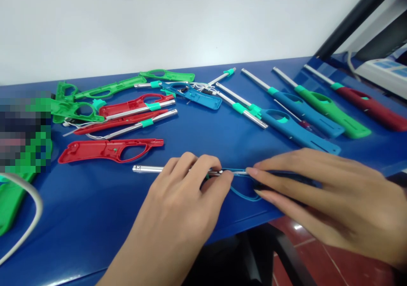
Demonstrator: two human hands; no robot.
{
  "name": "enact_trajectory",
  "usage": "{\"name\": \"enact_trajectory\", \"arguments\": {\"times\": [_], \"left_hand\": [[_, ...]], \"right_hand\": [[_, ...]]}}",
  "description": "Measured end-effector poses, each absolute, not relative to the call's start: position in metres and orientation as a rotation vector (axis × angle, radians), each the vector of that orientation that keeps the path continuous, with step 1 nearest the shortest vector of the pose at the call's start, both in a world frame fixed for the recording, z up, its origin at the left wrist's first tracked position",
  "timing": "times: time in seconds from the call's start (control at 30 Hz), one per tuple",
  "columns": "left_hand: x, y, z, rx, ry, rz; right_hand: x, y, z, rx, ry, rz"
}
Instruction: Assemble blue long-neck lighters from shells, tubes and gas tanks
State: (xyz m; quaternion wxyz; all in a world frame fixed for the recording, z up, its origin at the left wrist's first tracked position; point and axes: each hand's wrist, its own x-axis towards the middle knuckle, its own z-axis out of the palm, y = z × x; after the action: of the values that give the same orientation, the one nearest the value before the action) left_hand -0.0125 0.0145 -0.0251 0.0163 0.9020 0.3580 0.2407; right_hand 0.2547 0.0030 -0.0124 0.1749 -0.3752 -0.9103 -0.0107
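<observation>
Near the table's front edge lies a blue stick lighter, its silver metal tube pointing left. My left hand is closed around that tube, thumb and index finger pinched where it meets the handle. My right hand grips the blue handle from the right, fingertips pressed on it near the trigger loop. My fingers hide most of the handle and its inside. Just beyond my left hand lies a red handle half with its inner side up.
Assembled lighters stand in a row at right: blue, green and red. A screwdriver lies between the blue ones. Green shells, metal tubes and wires are heaped at left. A white cable crosses the left edge.
</observation>
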Motion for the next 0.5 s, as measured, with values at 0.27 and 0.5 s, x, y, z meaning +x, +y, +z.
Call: {"name": "enact_trajectory", "arguments": {"times": [0.27,0.5], "left_hand": [[-0.013,0.014,-0.027,2.779,1.115,0.748],[-0.014,0.013,-0.029,2.736,1.113,0.731]], "right_hand": [[0.252,-0.008,-0.032,-1.106,-2.505,-0.15],[0.245,-0.008,-0.032,-1.051,-2.431,-0.25]]}}
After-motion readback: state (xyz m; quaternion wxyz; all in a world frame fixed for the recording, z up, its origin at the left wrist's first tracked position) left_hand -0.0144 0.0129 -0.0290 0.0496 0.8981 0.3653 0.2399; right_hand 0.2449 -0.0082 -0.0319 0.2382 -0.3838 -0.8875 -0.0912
